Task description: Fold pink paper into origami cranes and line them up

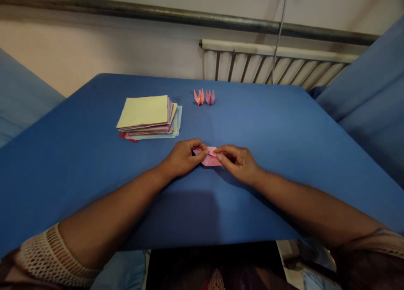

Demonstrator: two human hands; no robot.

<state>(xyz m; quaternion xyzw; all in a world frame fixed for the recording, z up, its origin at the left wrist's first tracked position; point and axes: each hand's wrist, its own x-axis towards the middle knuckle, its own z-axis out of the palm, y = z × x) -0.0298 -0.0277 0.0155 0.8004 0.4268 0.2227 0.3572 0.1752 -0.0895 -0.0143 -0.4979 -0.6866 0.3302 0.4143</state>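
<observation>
Between my two hands, near the middle of the table, is a partly folded piece of pink origami paper (212, 160). My left hand (187, 156) pinches its left side, with the thumb on top. On the right side, my right hand (237, 160) pinches the same paper between thumb and fingers. The thumbs lie close together over a fold along the paper's upper part. Fingers cover the paper's left and right ends, and its underside is hidden.
A stack of coloured paper sheets (145, 111), yellow on top, lies to the left. Farther back stand an orange paper crane (199, 97) and a purple paper crane (210, 97). Behind the blue table (268, 126) are a radiator (240, 48) and a wall pipe (176, 15).
</observation>
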